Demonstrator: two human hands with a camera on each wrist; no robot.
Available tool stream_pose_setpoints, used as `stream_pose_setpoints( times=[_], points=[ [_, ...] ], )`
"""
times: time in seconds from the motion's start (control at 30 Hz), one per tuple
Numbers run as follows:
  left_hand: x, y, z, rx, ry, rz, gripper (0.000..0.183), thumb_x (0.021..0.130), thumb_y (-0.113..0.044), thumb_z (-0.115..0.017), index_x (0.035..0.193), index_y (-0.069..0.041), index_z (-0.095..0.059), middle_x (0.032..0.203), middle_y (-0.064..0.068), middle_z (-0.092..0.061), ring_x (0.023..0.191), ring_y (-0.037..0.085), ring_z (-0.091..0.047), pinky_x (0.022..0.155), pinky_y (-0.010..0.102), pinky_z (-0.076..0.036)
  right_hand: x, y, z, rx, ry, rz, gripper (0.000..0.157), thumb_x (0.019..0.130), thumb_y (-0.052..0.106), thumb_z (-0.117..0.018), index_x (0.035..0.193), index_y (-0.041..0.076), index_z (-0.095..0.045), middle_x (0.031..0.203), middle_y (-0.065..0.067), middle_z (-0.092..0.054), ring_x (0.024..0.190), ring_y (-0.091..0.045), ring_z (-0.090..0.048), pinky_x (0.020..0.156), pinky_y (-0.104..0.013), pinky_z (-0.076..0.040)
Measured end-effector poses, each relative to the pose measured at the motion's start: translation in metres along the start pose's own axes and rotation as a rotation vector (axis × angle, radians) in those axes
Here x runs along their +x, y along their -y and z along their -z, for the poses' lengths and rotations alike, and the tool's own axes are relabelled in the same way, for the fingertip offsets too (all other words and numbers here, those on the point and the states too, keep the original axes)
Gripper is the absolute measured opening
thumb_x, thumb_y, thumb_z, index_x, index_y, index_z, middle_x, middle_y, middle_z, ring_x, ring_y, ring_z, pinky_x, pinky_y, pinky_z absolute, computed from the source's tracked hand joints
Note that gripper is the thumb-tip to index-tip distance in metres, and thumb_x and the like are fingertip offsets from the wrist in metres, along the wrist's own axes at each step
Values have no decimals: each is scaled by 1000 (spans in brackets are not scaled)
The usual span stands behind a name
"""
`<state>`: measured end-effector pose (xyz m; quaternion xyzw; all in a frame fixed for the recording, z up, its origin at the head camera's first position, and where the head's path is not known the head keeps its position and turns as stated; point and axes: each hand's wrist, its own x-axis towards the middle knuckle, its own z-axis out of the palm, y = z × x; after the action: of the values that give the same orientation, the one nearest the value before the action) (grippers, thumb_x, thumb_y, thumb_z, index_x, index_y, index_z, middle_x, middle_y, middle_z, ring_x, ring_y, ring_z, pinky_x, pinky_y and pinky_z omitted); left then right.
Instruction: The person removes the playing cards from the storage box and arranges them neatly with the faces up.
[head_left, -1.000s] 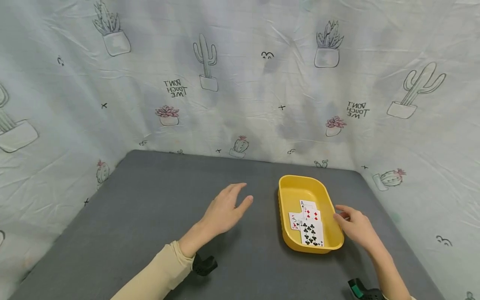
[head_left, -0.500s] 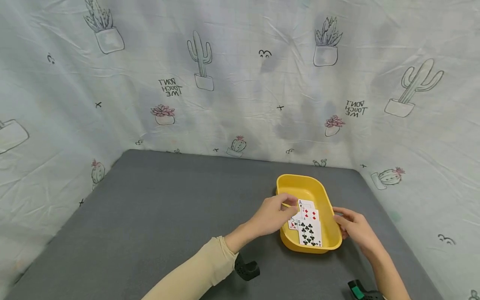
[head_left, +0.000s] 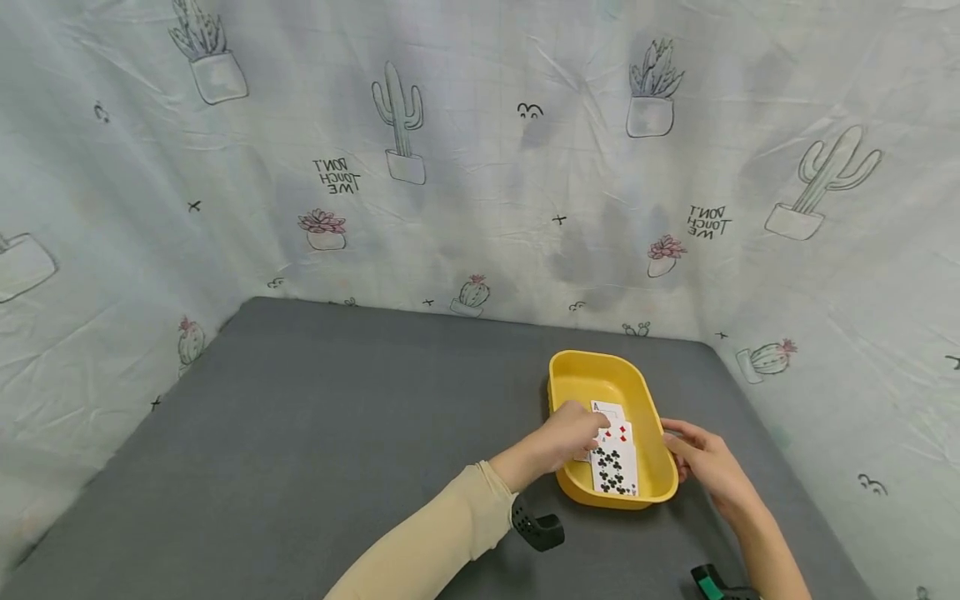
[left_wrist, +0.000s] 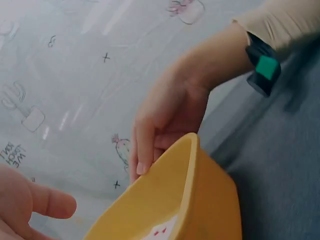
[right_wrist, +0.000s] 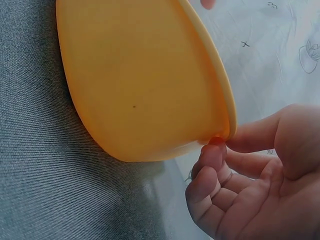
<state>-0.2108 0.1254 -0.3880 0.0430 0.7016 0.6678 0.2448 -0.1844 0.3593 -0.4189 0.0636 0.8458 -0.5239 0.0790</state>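
Several playing cards lie overlapped and face up in a yellow plastic bin [head_left: 592,385]. A clubs card [head_left: 613,475] is nearest the front, with a diamonds card [head_left: 621,433] and an ace [head_left: 609,409] behind it. My left hand [head_left: 568,435] reaches over the bin's left rim, its thumb and finger apart above the cards; whether the fingertips touch a card is hidden. The left wrist view shows that thumb [left_wrist: 54,202] straight. My right hand [head_left: 708,467] pinches the bin's right rim between thumb and fingers, as the right wrist view also shows.
The bin stands on a grey cloth-covered table [head_left: 337,433], toward its right side. A white curtain [head_left: 480,208] with cactus drawings hangs behind the table and on both sides. Each wrist wears a black band [head_left: 538,528].
My left hand has moved right from above the bare table, over the bin's left rim and down toward the cards. The right hand has closed from resting beside the rim to gripping it.
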Motion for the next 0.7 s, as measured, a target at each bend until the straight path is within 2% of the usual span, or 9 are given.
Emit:
stream_pose_setpoints(
  times=[0.07, 0.13, 0.17, 0.23, 0.33, 0.43, 0.57, 0.7],
  points=[
    [2, 1, -3, -60, -5, 48, 19, 94, -9, -58, 106, 5, -60, 99, 13, -58, 74, 18, -47, 76, 36, -47, -1, 1, -1, 7, -1, -2, 46, 104, 17, -51, 142, -6, -41, 74, -11, -50, 63, -20, -51, 58, -34, -49],
    [4, 2, -6, -105, -12, 80, 30, 94, -11, -59, 119, 6, -56, 108, 12, -58, 85, 21, -51, 90, 40, -46, -1, 2, -1, 7, -8, 7, 46, 104, 17, -50, 142, -7, -41, 74, -10, -50, 63, -19, -51, 58, -34, -49],
    [5, 2, -8, -119, -17, 94, 35, 94, -12, -59, 123, 5, -54, 112, 12, -58, 90, 22, -53, 93, 41, -45, -2, 2, -1, 7, -12, 11, 46, 104, 17, -50, 142, -8, -41, 74, -10, -50, 63, -19, -51, 59, -34, -49],
    [6, 3, -11, -156, -34, 123, 44, 93, -12, -60, 132, 5, -48, 122, 12, -53, 113, 30, -50, 104, 48, -37, -2, 2, -2, 15, -16, 16, 46, 104, 16, -50, 142, -8, -41, 74, -10, -50, 64, -18, -51, 59, -34, -49],
    [8, 6, -15, -203, -79, 171, 52, 92, -12, -61, 137, 4, -43, 133, 16, -47, 122, 42, -44, 104, 53, -36, -2, 1, -2, 37, -11, 11, 46, 104, 16, -51, 142, -8, -41, 75, -10, -51, 64, -17, -52, 60, -33, -50],
    [9, 9, -18, -228, -102, 197, 52, 91, -11, -60, 138, 4, -43, 139, 21, -42, 123, 51, -43, 101, 59, -36, -3, 0, -3, 40, -6, 7, 47, 104, 17, -51, 142, -8, -40, 76, -9, -51, 65, -17, -52, 61, -32, -50],
    [12, 13, -22, -225, -109, 208, 52, 91, -13, -60, 138, 3, -43, 136, 22, -45, 116, 48, -50, 98, 61, -39, -4, 1, -3, 30, -16, 7, 46, 104, 16, -51, 141, -8, -42, 76, -9, -51, 66, -16, -52, 60, -31, -50],
    [14, 14, -25, -226, -108, 235, 47, 92, -14, -61, 134, 2, -48, 130, 27, -50, 106, 42, -58, 95, 58, -44, -4, 3, -2, 37, -17, 5, 45, 104, 16, -51, 141, -8, -42, 76, -8, -50, 66, -15, -51, 60, -31, -50]
  ],
)
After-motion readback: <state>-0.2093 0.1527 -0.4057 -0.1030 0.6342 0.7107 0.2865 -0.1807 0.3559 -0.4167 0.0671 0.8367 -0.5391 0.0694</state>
